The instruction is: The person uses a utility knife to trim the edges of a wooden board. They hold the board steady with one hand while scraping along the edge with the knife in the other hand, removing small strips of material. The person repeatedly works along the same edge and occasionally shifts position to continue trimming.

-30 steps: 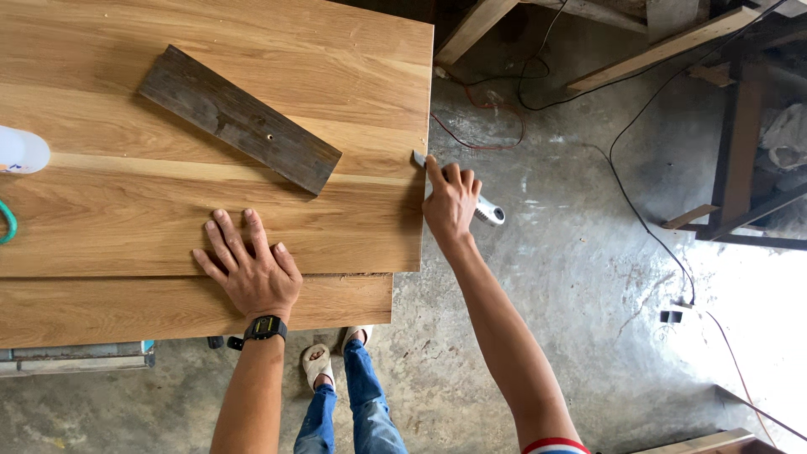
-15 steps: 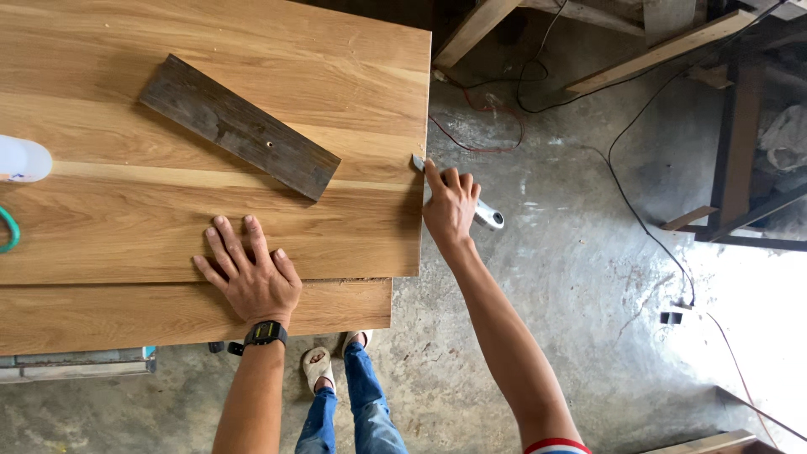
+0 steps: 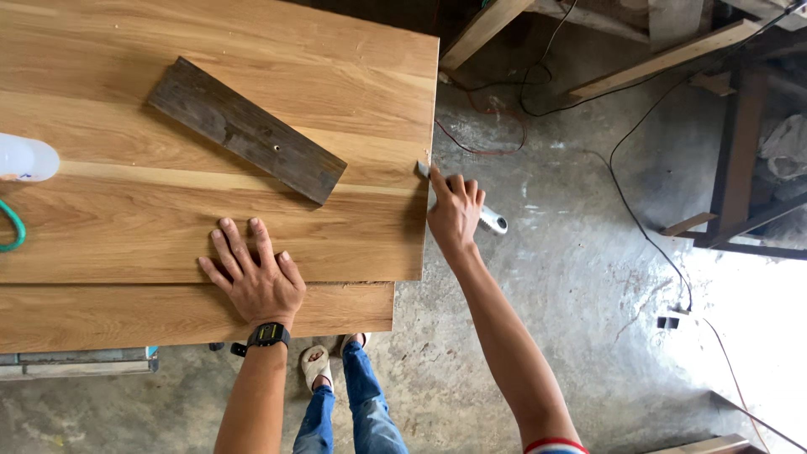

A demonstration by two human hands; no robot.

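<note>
A large light-wood panel [image 3: 210, 168] lies across the view, stacked on a lower panel [image 3: 126, 315] that juts out toward me. My left hand [image 3: 252, 273] rests flat, fingers spread, on the near edge of the upper panel; a black watch sits on that wrist. My right hand [image 3: 454, 210] grips a small tool with a white handle [image 3: 492, 221] and a metal tip [image 3: 423, 169], and the tip touches the panel's right edge. A dark weathered wood offcut [image 3: 248, 130] lies diagonally on the panel.
A white plastic bottle [image 3: 25, 158] and a green cord [image 3: 13, 227] sit at the left edge. Below is a concrete floor [image 3: 572, 277] with black and red cables [image 3: 630, 168], timber pieces [image 3: 664, 59] and a dark frame [image 3: 740, 168]. My feet [image 3: 324, 366] stand by the panels.
</note>
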